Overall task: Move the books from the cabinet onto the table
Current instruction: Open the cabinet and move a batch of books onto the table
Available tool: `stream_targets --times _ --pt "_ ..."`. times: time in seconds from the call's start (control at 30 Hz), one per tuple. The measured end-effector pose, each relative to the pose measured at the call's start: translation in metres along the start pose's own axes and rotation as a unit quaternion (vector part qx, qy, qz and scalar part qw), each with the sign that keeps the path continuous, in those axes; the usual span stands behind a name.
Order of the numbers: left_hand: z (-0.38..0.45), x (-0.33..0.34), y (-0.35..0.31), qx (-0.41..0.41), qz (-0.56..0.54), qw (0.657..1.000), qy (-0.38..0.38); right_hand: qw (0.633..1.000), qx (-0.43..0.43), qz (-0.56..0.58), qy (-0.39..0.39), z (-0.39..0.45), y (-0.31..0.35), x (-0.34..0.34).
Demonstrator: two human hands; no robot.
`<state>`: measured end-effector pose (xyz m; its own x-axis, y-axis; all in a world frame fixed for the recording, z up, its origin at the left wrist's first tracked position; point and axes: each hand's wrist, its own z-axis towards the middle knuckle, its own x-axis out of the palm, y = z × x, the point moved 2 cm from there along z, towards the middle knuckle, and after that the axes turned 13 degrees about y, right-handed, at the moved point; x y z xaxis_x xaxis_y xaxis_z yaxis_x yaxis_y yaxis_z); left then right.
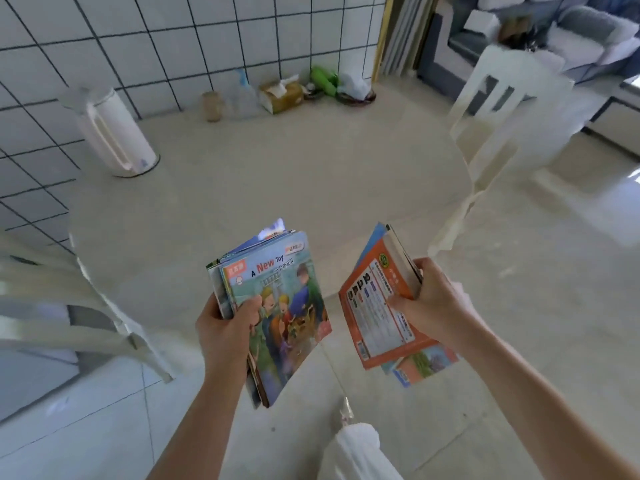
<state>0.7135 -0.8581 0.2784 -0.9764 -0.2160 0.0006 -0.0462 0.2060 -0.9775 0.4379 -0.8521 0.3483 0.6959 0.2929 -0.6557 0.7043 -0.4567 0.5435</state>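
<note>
Left hand [227, 329]: curled round the lower left edge of a stack of thin, colourful paperback picture books [273, 306]; thumb lay across the top cover, the other fingers were under the stack and out of sight.
Left stack: held in the air, tilted, long side running away from the person; top cover read "A New Toy" over a cartoon of children; several more covers fanned out beyond and to the left of the thumb.
Right hand [429, 303]: gripped a second stack, topped by an orange-covered paperback workbook [375, 306]; thumb pressed on the orange cover, fingers wrapped over the stack's right edge.
Right stack: also in the air, tilted, just right of the left stack and apart from it; at least one blue-and-orange illustrated book [424, 367] stuck out below the workbook, nearer the person than the hand.
Counter: round, pale cream counter [277, 174] lay ahead of and beneath both hands; neither stack touched it.
Far from hands, on counter: white plastic jug with handle [116, 133] well ahead-left; a small jar [212, 106], a clear bottle [242, 97], a brown tissue box [281, 95], a green item [323, 79] and a white bag [356, 88] stood by the tiled wall, all blurred.
Chairs: white slatted chair [498, 109] ahead-right of the right hand; another white chair [52, 306] left of the left hand.
Image quality: motion blur; fine print unreadable.
</note>
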Motion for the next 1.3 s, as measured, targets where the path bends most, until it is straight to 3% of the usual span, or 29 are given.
stream_targets --times 0.2,0.4,0.53,0.73,1.13,1.3 --pt "0.087 0.003 -0.015 -0.022 -0.043 0.997 -0.065 0.98 -0.103 -0.168 -0.036 0.076 0.08 -0.02" --pt "0.18 0.018 -0.03 -0.015 -0.082 0.989 -0.119 0.966 -0.148 -0.211 -0.019 0.185 0.146 -0.059" --pt "0.231 0.017 -0.036 -0.05 -0.108 0.978 -0.17 0.956 -0.169 -0.239 -0.001 0.241 0.181 -0.07" --pt "0.308 0.002 -0.036 -0.101 -0.211 0.956 -0.18 0.95 -0.181 -0.254 0.033 0.309 0.235 -0.069" --pt "0.502 -0.051 -0.025 -0.194 -0.171 0.966 -0.011 0.944 -0.091 -0.309 0.065 0.413 0.351 -0.045" --pt "0.556 -0.071 0.004 -0.196 -0.103 0.975 -0.006 0.946 -0.063 -0.311 0.072 0.437 0.373 -0.03"
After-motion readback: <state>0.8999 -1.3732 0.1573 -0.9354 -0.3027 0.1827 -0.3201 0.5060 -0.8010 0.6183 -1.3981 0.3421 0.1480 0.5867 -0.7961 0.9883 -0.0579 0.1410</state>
